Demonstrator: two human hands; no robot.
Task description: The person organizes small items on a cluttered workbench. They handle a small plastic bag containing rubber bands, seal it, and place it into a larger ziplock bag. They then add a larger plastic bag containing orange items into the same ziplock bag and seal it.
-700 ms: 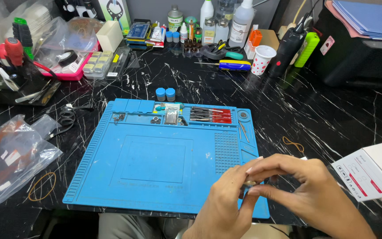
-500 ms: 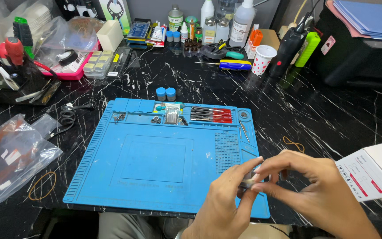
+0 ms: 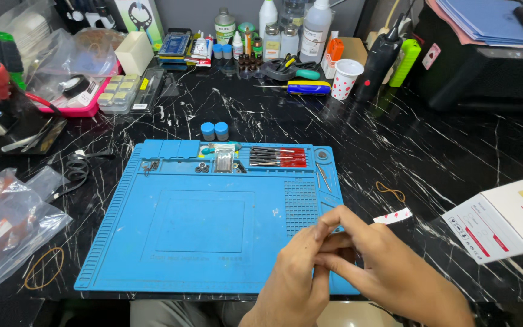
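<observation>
My left hand (image 3: 298, 275) and my right hand (image 3: 388, 269) are pressed together over the near right corner of the blue silicone work mat (image 3: 207, 230). Their fingertips meet in a pinch around a small dark part, which the fingers hide almost fully. Along the mat's far edge lie a row of red-handled precision screwdrivers (image 3: 276, 157), a small clear bag (image 3: 224, 158) and tweezers (image 3: 323, 177). A white strip with red marks (image 3: 393, 216) lies on the black marble table just right of the mat.
A white cardboard box (image 3: 503, 221) sits at the right and a brown rubber band (image 3: 391, 192) beside the mat. Two blue-capped vials (image 3: 213, 131) stand behind the mat. Bottles, a dotted paper cup (image 3: 344, 79) and a blue-yellow screwdriver (image 3: 307, 88) crowd the back. Clear plastic bags (image 3: 7, 230) lie at the left.
My fingers have closed tighter, and the small part that showed between them is now covered. The white strip has come into sight beside the mat. The view shifted slightly.
</observation>
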